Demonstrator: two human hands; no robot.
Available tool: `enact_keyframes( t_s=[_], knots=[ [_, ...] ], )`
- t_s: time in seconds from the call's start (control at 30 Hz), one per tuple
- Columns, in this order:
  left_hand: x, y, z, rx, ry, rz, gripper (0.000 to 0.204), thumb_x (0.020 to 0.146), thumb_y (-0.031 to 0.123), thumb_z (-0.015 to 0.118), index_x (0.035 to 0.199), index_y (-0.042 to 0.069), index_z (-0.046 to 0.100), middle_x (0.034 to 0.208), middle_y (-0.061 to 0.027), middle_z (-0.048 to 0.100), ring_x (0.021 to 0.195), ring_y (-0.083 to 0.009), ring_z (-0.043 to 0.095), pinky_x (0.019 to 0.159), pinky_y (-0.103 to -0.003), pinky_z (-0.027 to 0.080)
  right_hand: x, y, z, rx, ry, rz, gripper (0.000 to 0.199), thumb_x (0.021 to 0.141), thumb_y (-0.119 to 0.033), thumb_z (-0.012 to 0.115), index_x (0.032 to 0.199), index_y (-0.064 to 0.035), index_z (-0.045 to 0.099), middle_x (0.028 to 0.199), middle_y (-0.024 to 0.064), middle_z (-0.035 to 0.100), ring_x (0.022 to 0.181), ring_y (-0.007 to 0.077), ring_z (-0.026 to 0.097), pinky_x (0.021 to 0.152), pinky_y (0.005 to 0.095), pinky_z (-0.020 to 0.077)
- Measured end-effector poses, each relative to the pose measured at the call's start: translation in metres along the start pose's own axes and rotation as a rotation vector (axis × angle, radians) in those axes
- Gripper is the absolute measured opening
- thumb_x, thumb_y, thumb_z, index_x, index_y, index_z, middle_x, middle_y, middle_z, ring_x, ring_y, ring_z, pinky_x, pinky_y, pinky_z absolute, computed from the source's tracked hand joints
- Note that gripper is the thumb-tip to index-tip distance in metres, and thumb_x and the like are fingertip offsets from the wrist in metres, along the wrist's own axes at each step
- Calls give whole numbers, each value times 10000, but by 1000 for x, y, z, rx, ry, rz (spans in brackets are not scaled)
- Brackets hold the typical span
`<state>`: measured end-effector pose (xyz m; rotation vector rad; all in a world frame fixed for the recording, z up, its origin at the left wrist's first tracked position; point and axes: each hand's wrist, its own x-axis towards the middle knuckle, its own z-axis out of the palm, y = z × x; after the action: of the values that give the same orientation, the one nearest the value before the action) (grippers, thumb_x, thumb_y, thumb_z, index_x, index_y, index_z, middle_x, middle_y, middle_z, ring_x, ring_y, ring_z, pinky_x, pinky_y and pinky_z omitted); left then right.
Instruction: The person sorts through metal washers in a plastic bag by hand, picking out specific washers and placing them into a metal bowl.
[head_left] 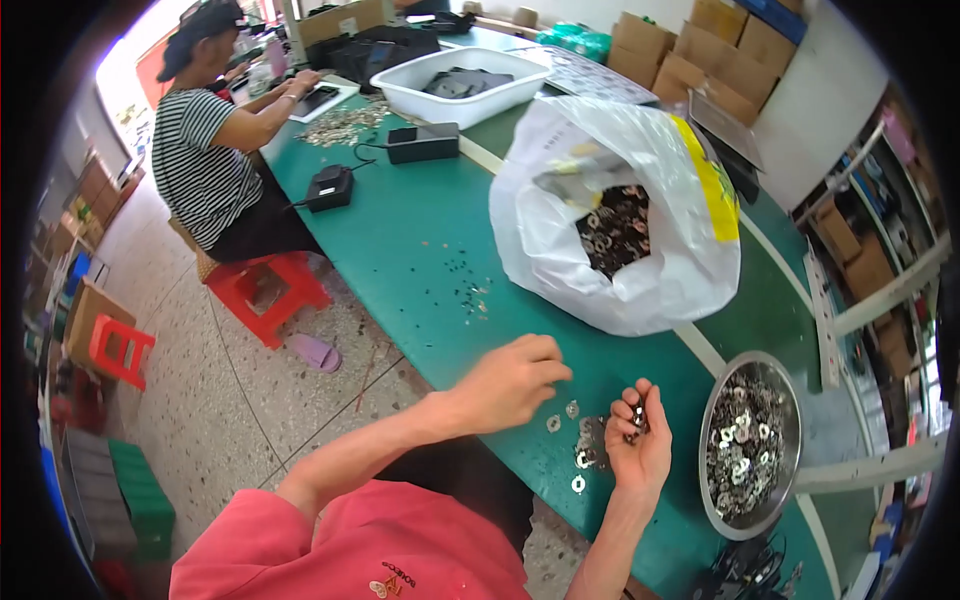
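Left hand [512,382] — fingers curled, pinching over loose washers [578,452]; right hand [640,440] cupped, fingertips pinching several. Best picked singly, near the steel bowl [790,400] — green table [400,240].

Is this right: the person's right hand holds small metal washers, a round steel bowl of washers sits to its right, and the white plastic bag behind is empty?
Not quite. In the head view the white plastic bag is not empty: its open mouth shows a dark heap of ring-shaped metal parts. The rest holds: the right hand holds small metal washers, and the round steel bowl of washers sits to its right.
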<state>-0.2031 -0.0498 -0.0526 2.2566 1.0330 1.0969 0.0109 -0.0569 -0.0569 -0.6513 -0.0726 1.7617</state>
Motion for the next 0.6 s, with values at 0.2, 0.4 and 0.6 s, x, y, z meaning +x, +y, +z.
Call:
enact_keyframes(
  t_s=[0.2,0.4,0.6],
  knots=[
    [-12,11,2,131,-159,-54,315,684,22,681,991,27,608,970,-107,523,922,-286,523,778,-389,440,-6,0,-4,29,25,-17,183,940,-170,523,1003,0,552,804,65,515,648,130,441,462,198,375],
    [-7,7,5,252,-136,-115,349,696,29,677,1037,41,604,975,-86,520,907,-269,509,784,-372,410,-7,3,-6,32,3,-10,190,928,-162,542,996,14,557,804,69,518,636,124,441,467,204,355],
    [1,-1,-1,285,-79,-158,334,710,32,669,1038,47,611,980,-79,528,921,-264,498,792,-372,397,-5,1,-3,14,-12,-11,190,923,-165,550,991,13,562,807,68,520,641,123,445,466,202,353]
  ],
)
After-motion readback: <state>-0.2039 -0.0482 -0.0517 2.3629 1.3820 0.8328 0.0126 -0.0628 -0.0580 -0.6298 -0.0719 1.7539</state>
